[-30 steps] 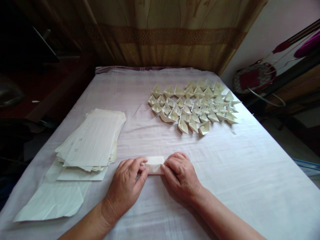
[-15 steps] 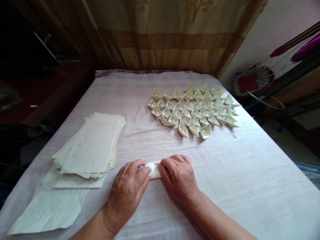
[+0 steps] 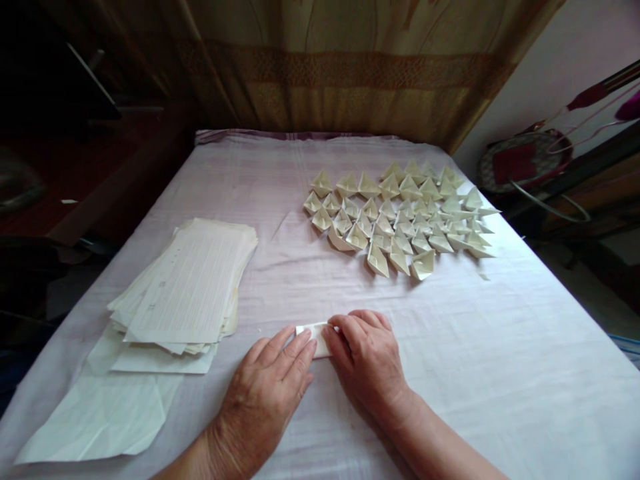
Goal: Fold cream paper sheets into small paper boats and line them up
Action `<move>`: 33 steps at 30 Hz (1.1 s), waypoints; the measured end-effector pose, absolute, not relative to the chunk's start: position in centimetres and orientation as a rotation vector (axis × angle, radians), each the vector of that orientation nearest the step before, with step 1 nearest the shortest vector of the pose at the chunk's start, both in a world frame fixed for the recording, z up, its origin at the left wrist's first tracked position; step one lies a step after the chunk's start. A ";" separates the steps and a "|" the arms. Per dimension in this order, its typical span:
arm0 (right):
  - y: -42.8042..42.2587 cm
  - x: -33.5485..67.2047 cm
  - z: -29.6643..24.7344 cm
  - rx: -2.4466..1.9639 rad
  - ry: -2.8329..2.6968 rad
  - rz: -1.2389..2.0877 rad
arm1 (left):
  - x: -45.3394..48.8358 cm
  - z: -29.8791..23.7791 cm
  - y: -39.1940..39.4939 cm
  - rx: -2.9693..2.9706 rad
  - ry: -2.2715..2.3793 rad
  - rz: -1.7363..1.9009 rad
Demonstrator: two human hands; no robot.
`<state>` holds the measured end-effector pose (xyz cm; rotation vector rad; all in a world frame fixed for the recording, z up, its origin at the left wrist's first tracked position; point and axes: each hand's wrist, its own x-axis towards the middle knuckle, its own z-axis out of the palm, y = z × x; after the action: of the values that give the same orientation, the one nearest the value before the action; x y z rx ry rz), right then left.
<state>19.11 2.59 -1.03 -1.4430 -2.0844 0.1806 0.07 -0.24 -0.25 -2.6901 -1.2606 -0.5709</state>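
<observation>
A small folded piece of white paper [image 3: 320, 341] lies on the cloth between my hands. My left hand [image 3: 270, 387] rests flat with its fingers stretched out, the fingertips pressing on the paper's left part. My right hand [image 3: 367, 357] has its fingers curled, pinching the paper's right end between thumb and forefinger. Part of the paper is hidden under the fingers. Beyond the hands, several folded paper boats [image 3: 383, 227] stand in close rows on the right side of the surface.
A stack of lined paper sheets [image 3: 185, 287] lies at the left, over a larger thin sheet [image 3: 105, 413]. The surface is covered with a pale cloth [image 3: 240, 180]. A curtain [image 3: 320, 73] hangs behind; a patterned bag [image 3: 525, 160] is off the right edge.
My left hand has flattened, its fingers straightening over the paper's left part. My right hand keeps its pinch. The whole view has shifted slightly.
</observation>
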 end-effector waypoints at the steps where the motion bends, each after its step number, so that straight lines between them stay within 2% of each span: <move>1: 2.6 19.1 -1.1 -1.441 -2.083 0.176 | 0.1 -0.3 -0.3 -2.693 -1.265 -0.561; 14: 2.7 19.2 -1.2 -1.482 -2.060 0.191 | 0.2 -0.2 -0.2 -2.707 -1.288 -0.548; 22: 2.6 19.6 -0.6 -1.368 -2.048 0.333 | 0.5 -0.3 -0.4 -2.688 -1.304 -0.571; 33: 1.7 20.0 -0.6 -1.327 -2.093 0.283 | 0.7 -0.6 -0.6 -2.644 -1.337 -0.586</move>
<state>19.97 1.66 -0.63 -1.3271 -2.0928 0.2832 0.73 -0.57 -0.55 -2.6444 -1.3374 -0.5861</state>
